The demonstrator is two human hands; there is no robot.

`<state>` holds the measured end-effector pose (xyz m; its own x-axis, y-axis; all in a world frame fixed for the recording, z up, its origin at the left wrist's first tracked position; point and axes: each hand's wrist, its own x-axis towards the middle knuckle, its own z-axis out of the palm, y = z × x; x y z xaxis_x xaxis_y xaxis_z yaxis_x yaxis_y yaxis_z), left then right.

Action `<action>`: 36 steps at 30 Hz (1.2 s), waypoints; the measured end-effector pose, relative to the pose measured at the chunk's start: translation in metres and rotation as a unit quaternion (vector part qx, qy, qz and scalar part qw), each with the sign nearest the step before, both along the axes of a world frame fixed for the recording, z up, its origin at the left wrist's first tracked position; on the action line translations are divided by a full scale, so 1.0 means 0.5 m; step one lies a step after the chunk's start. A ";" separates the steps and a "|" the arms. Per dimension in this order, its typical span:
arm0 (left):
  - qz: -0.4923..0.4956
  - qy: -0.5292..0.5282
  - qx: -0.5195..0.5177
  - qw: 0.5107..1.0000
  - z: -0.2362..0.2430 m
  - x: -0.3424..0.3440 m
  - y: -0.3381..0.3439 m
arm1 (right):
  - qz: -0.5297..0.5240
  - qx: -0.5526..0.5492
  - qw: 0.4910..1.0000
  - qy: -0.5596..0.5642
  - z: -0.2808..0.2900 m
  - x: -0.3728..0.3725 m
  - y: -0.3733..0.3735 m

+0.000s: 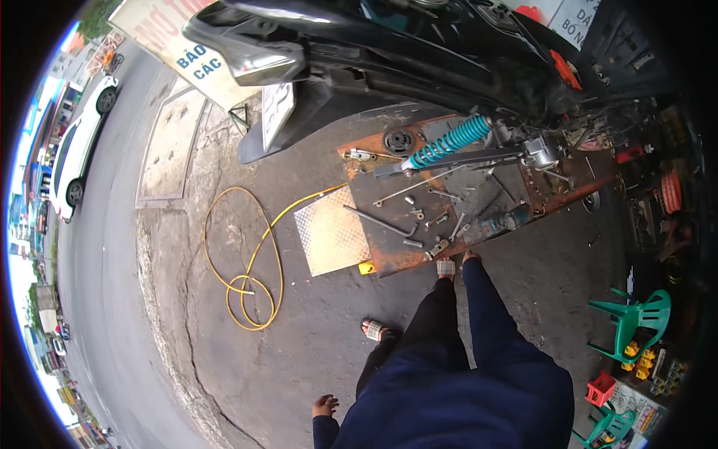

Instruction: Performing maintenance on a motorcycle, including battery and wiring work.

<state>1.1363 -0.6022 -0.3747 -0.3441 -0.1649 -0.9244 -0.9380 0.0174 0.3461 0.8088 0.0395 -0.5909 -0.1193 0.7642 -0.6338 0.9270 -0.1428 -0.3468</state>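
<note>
My left hand [325, 405] hangs low at my side over the pavement, its fingers partly stretched and nothing in it. In its dark blue sleeve, my right arm reaches forward, and my right hand [470, 256] is at the near edge of a rusty work platform [400, 258]. Its fingers are too small and hidden to read. Loose on the platform lie a long bent metal bar [378, 221], a thin rod [415, 185], several small sockets and bolts, and a teal power tool [512, 218]. Above stands a black motorcycle [359, 67] with a turquoise shock spring [451, 141]; no rear wheel shows.
A yellow hose [280, 288] lies coiled on the ground to the left. A patterned metal plate [334, 230] adjoins the platform. On the right are a green plastic chair [639, 325] and a red crate [600, 389]. A white car [78, 150] is on the road.
</note>
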 end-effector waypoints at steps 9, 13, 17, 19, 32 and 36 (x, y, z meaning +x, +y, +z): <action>-0.355 0.027 -0.001 0.934 -0.088 -0.030 -0.611 | 0.444 -0.227 0.867 -0.004 0.286 0.015 -0.757; -0.096 0.253 -0.183 0.945 -0.017 -0.617 -0.671 | 0.482 -0.239 0.841 0.058 0.293 -0.096 -0.881; -0.031 0.346 -0.116 0.931 0.166 -0.956 -0.765 | 0.531 -0.103 0.840 -0.035 0.190 -0.228 -0.945; 0.051 0.294 -0.099 0.949 0.112 -0.974 -0.882 | 0.535 -0.044 0.840 -0.076 0.182 -0.320 -1.008; -0.463 -0.088 -0.029 0.882 -0.151 -1.737 -0.963 | 0.262 -0.150 0.940 0.161 0.395 -0.873 -1.261; -0.639 -0.045 -0.103 0.761 -0.151 -2.260 -0.862 | 0.188 -0.115 0.940 0.262 0.514 -1.043 -1.244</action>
